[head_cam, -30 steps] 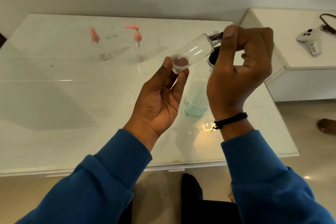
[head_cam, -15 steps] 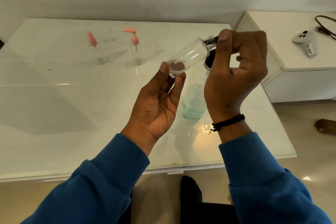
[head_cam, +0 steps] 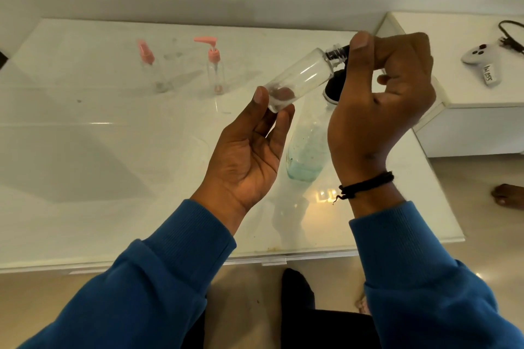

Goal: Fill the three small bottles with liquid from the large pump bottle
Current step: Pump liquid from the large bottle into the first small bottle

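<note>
— So, what's on the white worktop (head_cam: 85, 150) just now?

— The large pump bottle (head_cam: 304, 150) stands near the front right, a little bluish liquid at its bottom, its black top half hidden behind the right hand (head_cam: 380, 99). Two small bottles with pink tops, one (head_cam: 151, 71) beside the other (head_cam: 215, 71), wait well back on the left.

— And the third?

— Up in the air, tilted: a clear small bottle (head_cam: 300, 79), looking empty. The left hand (head_cam: 249, 150) pinches its base between thumb and fingertips; the right hand's grip is closed round the black cap (head_cam: 337, 53) at its neck.

— Which step, then?

— Uncapping the first one, I'd say; no filling is done. Next the cap must twist free, then the open neck goes under the pump spout.
</note>
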`<state>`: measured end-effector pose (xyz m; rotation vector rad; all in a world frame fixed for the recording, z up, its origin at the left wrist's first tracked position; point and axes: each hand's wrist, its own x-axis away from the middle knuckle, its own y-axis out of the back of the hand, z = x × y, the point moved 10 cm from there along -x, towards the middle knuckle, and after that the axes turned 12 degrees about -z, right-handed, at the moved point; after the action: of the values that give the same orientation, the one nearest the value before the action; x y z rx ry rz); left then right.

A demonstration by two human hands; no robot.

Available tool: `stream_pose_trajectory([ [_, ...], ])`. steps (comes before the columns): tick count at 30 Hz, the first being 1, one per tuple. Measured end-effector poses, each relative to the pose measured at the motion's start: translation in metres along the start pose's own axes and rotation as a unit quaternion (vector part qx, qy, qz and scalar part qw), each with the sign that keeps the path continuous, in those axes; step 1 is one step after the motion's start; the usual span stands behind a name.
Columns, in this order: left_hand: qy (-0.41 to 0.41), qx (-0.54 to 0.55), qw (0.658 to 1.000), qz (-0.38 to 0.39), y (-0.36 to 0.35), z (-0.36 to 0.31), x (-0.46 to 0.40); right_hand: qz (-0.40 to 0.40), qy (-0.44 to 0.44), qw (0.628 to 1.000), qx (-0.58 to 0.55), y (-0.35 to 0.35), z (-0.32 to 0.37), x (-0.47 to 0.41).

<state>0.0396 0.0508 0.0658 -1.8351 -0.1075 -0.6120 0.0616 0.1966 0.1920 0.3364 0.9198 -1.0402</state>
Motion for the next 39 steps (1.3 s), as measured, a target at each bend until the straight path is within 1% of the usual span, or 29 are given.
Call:
stream_pose_trajectory([
  [15, 0.010, 0.006, 1.000, 0.000, 0.003, 0.002, 0.000, 0.006, 0.009, 1.000, 0.001, 0.002, 0.000, 0.005],
  [19, 0.006, 0.005, 1.000, -0.002, 0.002, 0.001, 0.000, -0.007, 0.002, 1.000, 0.000, 0.000, 0.003, 0.000],
  [24, 0.015, 0.012, 1.000, 0.002, 0.005, 0.003, 0.000, 0.007, -0.001, 1.000, 0.001, 0.002, -0.002, 0.007],
  [29, 0.008, 0.004, 1.000, 0.002, 0.001, 0.001, -0.001, -0.001, 0.004, 1.000, 0.003, -0.002, 0.004, -0.001],
  [35, 0.015, 0.012, 1.000, 0.002, 0.005, 0.002, -0.002, 0.012, 0.004, 1.000, 0.000, 0.000, 0.001, 0.005],
  [39, 0.011, 0.011, 1.000, 0.008, 0.001, 0.001, 0.000, 0.001, 0.000, 1.000, 0.002, -0.003, 0.006, -0.003],
])
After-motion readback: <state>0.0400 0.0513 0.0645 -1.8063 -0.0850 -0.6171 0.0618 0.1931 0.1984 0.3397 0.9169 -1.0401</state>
